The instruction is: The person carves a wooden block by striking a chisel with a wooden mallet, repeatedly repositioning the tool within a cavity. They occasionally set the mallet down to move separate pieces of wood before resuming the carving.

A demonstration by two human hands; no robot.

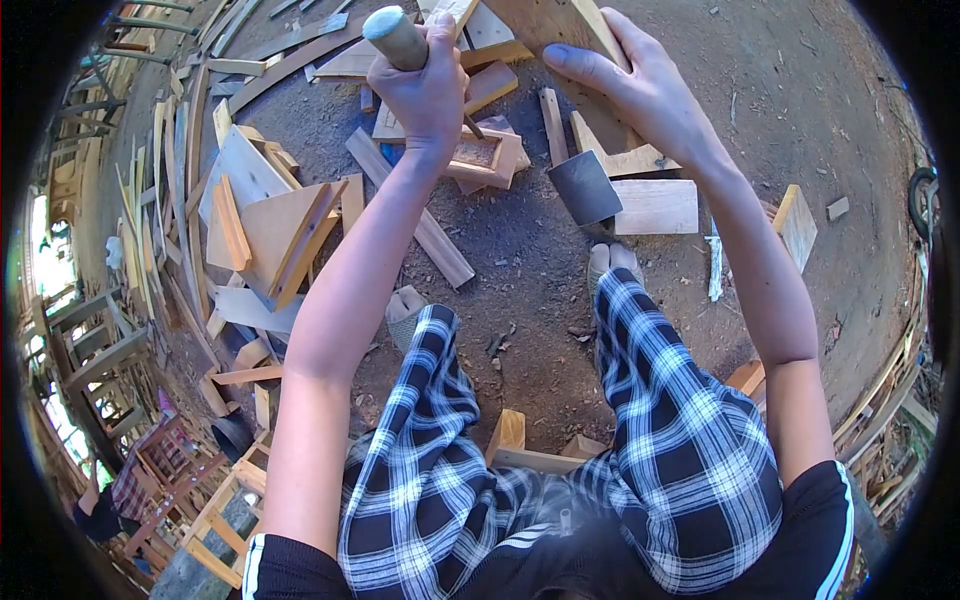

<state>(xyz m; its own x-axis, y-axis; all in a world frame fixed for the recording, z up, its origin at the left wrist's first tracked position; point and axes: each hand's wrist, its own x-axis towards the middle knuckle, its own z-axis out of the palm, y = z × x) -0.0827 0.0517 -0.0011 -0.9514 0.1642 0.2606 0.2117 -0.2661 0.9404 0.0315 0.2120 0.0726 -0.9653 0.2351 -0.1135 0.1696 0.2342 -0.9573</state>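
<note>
Wooden handle (396, 40) in one fist, board (560, 24) in the other hand

The left hand (425, 92) is closing tightly round the handle, its rounded butt showing above the fist, its thumb lying along the grip. A thin dark shaft (473, 126) is emerging below, over a small wooden frame (486, 158). The right hand (640, 88) is holding the board's edge, thumb on the near face, while the board is standing tilted at the top of the view. Both arms are reaching forward, the right one bending more at the elbow. White stripes are running down the black sleeves (290, 565).

Brown dirt ground (530, 290) is spreading beneath, and a dark metal tool head (585, 190) is lying beside a pale block (657, 207). Offcuts (275, 235) are piling up at left, long strips (160, 200) are lying beyond them, and plaid trousers (690, 440) are covering the person's legs.
</note>
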